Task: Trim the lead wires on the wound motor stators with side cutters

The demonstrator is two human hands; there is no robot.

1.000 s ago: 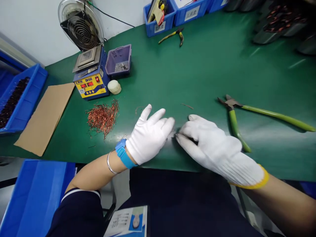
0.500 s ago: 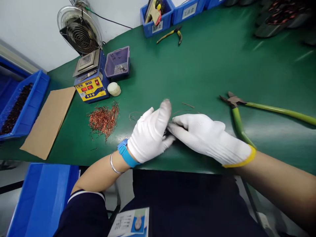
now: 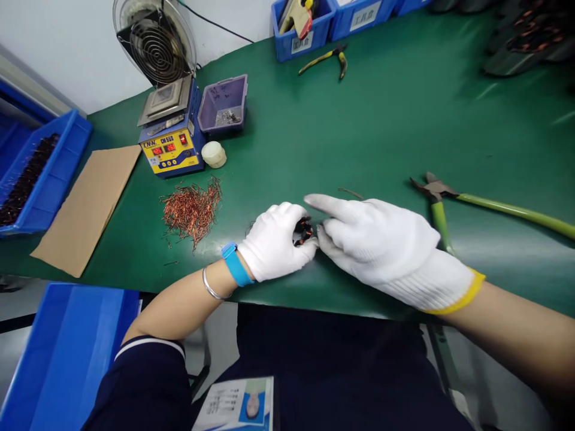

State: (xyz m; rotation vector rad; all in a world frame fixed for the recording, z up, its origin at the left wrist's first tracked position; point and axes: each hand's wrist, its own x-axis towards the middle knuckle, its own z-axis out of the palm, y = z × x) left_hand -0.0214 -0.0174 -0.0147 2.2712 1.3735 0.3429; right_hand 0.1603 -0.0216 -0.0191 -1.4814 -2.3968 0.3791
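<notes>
My left hand [image 3: 278, 242], in a white glove, curls around a small black coil part with copper windings [image 3: 303, 231], which mostly hides inside the grip. Its visible end faces right. My right hand [image 3: 377, 236], also gloved, is right beside that end, index finger stretched out above it. The thumb and the other fingers are bent close to the part, and whether they touch it I cannot tell. Nothing shows in this hand. A thin piece of wire [image 3: 351, 193] lies just beyond the right fingers. Green-handled cutters [image 3: 435, 188] rest with jaws apart to the right.
A heap of copper wire scraps [image 3: 192, 209] lies at the left, before a blue-yellow solder pot unit [image 3: 173, 157]. Near it are a purple bin [image 3: 224, 102], a white round tub [image 3: 214, 154] and cardboard [image 3: 87, 206]. Small yellow-handled pliers [image 3: 326, 58] lie at the back.
My right hand has shifted rightward and its index finger now stretches out. My left hand has turned and closed around the coil part, whose copper end now shows. The view has shifted slightly.
</notes>
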